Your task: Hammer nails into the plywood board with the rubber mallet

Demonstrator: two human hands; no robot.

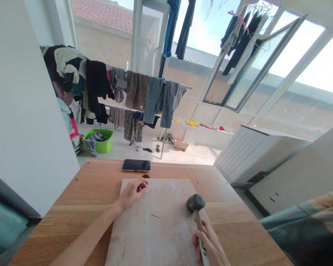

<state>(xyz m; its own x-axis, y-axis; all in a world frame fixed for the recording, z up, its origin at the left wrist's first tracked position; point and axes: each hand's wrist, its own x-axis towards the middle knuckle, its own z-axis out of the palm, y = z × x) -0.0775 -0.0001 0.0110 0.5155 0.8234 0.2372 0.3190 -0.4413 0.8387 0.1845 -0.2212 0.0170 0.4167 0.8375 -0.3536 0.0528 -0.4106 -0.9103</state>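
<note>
A pale wooden board (pixel 158 229) lies on the wooden table (pixel 91 184). My left hand (pixel 131 192) rests on the board's far left corner, fingers pinched together at a small nail that I can barely make out. A row of several small nails (pixel 166 190) stands along the board's far edge. One loose nail (pixel 155 215) lies flat mid-board. My right hand (pixel 208 245) is wrapped round the handle of a hammer (pixel 196 207), whose dark head hovers over the board's right side.
A black phone (pixel 135 165) lies on the table's far edge. Beyond are a drying rack with clothes (pixel 144 96), a green basket (pixel 98 142), a white radiator (pixel 249 151) and open windows. A white wall stands at left.
</note>
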